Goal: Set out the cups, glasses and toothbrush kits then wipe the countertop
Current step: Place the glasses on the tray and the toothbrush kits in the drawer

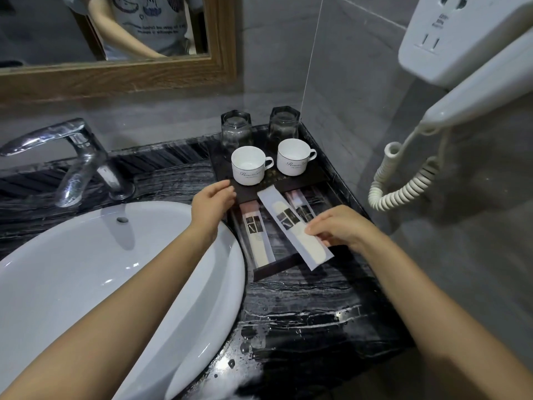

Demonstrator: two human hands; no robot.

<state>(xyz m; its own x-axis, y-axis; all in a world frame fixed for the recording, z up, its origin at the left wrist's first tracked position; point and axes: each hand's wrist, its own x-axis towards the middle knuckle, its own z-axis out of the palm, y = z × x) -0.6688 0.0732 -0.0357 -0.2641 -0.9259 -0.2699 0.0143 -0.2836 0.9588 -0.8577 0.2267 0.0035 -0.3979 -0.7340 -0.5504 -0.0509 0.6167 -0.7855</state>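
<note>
Head view:
Right hand: fingers curled nearly closed, tips pinching the right edge of a kit near its lower half.
Held kit: long white sachet, lying diagonally across the tray; upper end touches the raised black platform, lower end overhangs the tray's front rim.
Left hand: fingers half open and loosely bent; tips at the platform's left front corner, just beside the left cup. Contact with the platform likely; nothing gripped.
Left kit: flat in the tray's left slot, lengthwise.
Right kit: in the right slot, partly covered by the held kit.
Cups: left cup and right cup upright on the platform, handles to the right.
Glasses: two, and, behind the cups at the wall.
Countertop: black marble, wet streaks and droplets in front of the tray.
Sink: white, left of the tray; left forearm crosses over it.
</note>
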